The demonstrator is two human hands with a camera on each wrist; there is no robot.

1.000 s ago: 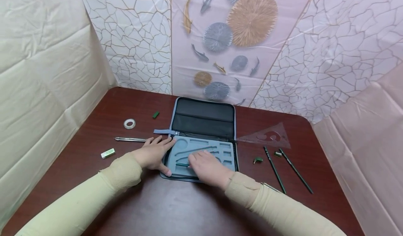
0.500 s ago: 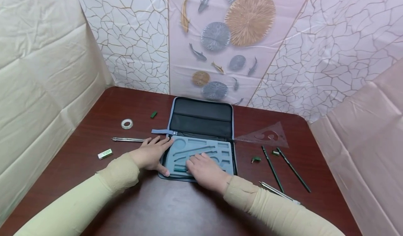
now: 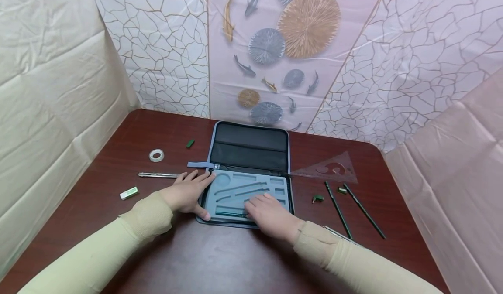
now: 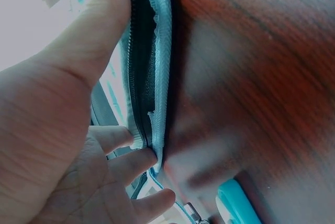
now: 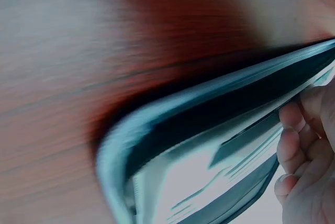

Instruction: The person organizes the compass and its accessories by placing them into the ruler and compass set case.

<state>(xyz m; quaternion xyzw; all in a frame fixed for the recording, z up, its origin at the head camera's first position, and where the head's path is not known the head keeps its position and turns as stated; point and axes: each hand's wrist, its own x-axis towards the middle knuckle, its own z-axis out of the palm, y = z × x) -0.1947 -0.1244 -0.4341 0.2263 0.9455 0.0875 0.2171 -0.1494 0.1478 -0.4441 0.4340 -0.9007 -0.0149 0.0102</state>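
A zip case lies unfolded, its lower half holding a grey-blue foam tray with cut-out slots. My left hand rests on the case's left edge, fingers spread and thumb near the front corner; the left wrist view shows the fingertips at the zip edge. In the tray's front slot lies a slim dark green pencil. Over its right end is my right hand, fingers bent down towards the slot. Whether they pinch or only press the pencil is hidden, also in the right wrist view, where the fingers look curled.
Left of the case lie a silver metal tool, an eraser, a tape roll and a small green block. To the right are a clear set square, two green pencils, a sharpener and a small green piece.
The pencil has moved forward into the front slot, towards me. My right hand has since slid right along it, uncovering more of its length. My left hand has stayed on the case edge.
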